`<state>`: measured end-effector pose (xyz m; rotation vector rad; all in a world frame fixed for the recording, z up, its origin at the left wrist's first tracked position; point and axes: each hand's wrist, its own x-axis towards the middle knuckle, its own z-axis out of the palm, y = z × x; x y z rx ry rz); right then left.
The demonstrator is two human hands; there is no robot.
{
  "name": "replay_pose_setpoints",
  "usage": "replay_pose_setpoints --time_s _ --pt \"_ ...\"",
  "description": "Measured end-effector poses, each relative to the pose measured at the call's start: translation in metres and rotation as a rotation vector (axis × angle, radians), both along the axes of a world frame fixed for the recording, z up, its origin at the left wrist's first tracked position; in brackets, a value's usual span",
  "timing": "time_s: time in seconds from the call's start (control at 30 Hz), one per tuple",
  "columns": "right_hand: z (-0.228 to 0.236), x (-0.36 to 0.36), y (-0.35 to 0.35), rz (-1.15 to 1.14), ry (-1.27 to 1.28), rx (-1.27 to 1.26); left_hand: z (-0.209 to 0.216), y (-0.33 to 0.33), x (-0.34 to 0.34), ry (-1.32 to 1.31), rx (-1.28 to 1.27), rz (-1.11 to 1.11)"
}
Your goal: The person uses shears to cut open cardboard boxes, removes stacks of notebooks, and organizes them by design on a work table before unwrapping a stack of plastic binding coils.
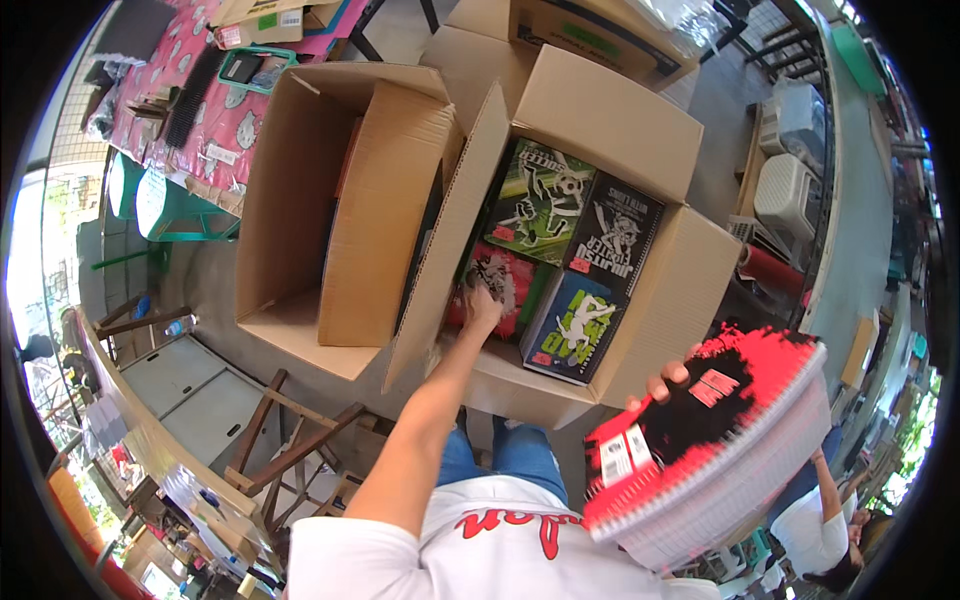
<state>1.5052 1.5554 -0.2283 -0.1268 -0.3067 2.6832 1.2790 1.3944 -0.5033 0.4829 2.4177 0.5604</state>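
Note:
My right hand (664, 384) is closed on the edge of a thick stack of spiral notebooks (765, 385) with red and black covers, held tilted outside the box at the lower right. My left arm reaches down into an open cardboard box (665, 285). There my left hand (483, 306) touches a red notebook (510, 282) with a grey picture; its fingers are mostly hidden. Around it lie stacks topped by a green notebook (540, 200), a black notebook (618, 235) and a blue notebook (575, 325).
Left of this box stands another open carton (275, 200) with a cardboard piece (385, 220) upright in it. A closed box (600, 45) is behind. A pink-covered table (185, 75) is at the far left, and wooden frames (300, 440) lie lower left. A person (815, 520) is at the lower right.

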Motion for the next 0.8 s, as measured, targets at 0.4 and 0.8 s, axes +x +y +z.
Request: replay_pose_setpoints --time_s 0.4,0.8 --pt "0.036 0.005 0.021 -0.259 -0.065 0.002 -0.017 0.011 0.015 0.192 -0.386 0.087" --pt "0.033 0.011 0.015 -0.223 0.015 0.001 -0.001 -0.007 0.05 0.138 -0.006 -0.035"
